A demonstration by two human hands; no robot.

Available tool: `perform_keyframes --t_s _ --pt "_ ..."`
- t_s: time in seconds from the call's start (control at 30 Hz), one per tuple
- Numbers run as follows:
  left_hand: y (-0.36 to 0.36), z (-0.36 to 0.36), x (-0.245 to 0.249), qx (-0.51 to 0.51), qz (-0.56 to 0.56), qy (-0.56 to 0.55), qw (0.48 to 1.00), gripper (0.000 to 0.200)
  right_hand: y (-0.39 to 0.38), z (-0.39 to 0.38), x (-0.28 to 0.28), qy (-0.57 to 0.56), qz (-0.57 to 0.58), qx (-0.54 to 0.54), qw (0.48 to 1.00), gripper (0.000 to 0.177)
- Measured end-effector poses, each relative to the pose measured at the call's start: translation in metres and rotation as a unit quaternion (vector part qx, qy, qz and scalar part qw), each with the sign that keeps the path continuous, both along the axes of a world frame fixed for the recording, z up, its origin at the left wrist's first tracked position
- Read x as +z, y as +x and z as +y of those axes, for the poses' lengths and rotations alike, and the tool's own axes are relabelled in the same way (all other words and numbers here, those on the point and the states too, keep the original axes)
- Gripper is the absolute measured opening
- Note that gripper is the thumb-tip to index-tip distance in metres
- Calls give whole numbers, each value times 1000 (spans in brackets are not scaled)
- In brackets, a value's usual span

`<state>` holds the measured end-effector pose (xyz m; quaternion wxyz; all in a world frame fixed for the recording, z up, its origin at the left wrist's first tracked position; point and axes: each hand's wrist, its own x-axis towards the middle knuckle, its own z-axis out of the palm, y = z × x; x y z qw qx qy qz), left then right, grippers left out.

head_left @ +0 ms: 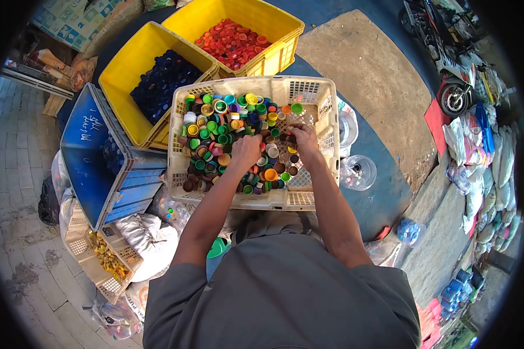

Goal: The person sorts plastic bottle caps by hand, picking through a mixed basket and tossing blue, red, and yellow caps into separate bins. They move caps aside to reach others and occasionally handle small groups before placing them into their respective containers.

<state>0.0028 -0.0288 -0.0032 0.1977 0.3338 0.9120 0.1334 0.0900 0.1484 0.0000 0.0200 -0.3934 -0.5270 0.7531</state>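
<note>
Small pale crate (78,246): sitting low at your far left, and it's holding yellow caps.
Blue crate (78,168): standing open just beyond it, showing white handwriting on its wall; dark contents are lying inside.
Nearer yellow crate (116,75): holding dark blue caps, crowding your pale basket (250,203) at its left corner; a careless flick over the rim could be mixing colours there.
Farther yellow crate (273,20): making it 2 yellows, this 1 carrying red caps, and running the same risk.
Mixed caps (209,157): lying loose inside the basket, piling thickest at its left; a hard sweep could be sending some over the near rim.
Left hand (247,150): resting among the caps, knuckles up, fingers curling down out of sight; whether they're gripping any, I can't tell.
Right hand (304,139): bending its fingers partly closed over dark caps, where the pile is thinning; whether it's pinching 1, I can't tell, and a loose pinch could be dropping it back.
Clear tub (369,177): standing beside the basket's right side; a swinging right elbow could be knocking it.
</note>
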Motion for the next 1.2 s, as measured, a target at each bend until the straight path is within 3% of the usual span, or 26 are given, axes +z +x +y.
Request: perform_keyframes --t_s 0.2,0.4,0.6,0.8,0.9,1.1,1.2 --pt "5 6 2 27 -52 -33 998 33 3 -1 6 -12 1 -16 1000 26" --pt "7 3 -4 20 -26 16 999 46 4 0 -7 -13 0 11 1000 23" --pt "1 -1 -8 10 -78 64 995 42 5 -2 2 6 -20 37 999 21" --pt "2 -2 -11 -63 -56 42 996 47 4 -3 -3 27 -23 48 998 24" --pt "-1 -2 -13 -91 -75 5 993 53 4 -2 -7 46 -22 48 998 28" --pt "-7 6 -17 -99 -148 -25 984 48 6 -3 -4 69 -43 58 995 31" --pt "-11 7 -11 -104 -109 25 988 45 6 -2 -16 80 -43 65 994 32"
